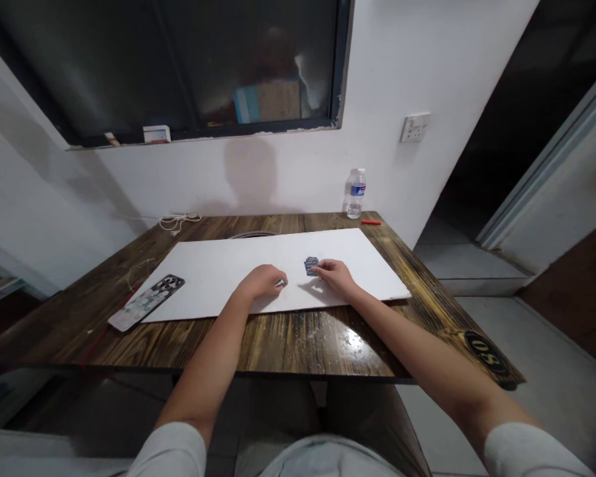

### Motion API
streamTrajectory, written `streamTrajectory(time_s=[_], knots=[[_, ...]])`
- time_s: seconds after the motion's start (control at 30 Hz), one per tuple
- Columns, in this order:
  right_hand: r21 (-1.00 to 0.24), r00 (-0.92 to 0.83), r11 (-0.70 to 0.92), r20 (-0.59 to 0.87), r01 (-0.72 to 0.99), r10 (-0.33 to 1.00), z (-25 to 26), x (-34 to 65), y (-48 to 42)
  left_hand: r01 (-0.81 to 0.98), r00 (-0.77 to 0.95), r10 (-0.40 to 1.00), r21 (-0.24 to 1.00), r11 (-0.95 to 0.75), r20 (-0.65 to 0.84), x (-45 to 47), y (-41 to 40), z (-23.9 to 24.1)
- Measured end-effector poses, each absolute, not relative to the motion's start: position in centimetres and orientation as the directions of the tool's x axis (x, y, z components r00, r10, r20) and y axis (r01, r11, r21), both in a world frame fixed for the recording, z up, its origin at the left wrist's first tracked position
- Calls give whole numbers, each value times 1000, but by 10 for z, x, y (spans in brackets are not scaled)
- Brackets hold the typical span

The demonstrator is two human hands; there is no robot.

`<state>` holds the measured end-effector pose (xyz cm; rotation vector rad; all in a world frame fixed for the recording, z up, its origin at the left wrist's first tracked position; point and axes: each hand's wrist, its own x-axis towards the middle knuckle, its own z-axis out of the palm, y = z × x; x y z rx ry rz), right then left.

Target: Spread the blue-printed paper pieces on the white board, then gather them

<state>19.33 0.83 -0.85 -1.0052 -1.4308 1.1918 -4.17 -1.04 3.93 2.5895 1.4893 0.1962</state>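
My right hand rests on a white sheet with its fingertips pinched on a small dark blue object, perhaps a little card or packet. My left hand lies on the same sheet a short way to the left, its fingers curled into a loose fist; something small and pale may show at its fingertips, too small to name. Both forearms reach across the front edge of the dark wooden table.
A phone-like device lies at the sheet's left edge. At the back of the table are a water bottle, a red pen and a white cable. A doorway opens on the right.
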Motion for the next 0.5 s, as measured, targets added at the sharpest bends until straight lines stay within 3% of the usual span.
streamTrajectory(time_s=[0.23, 0.5], knots=[[-985, -179, 166, 156, 40, 971, -11, 192, 9, 839, 535, 843, 84, -537, 52, -37, -10, 35], [-986, -189, 165, 156, 33, 970, -11, 194, 8, 892, 452, 889, -25, -452, 77, -31, -9, 32]])
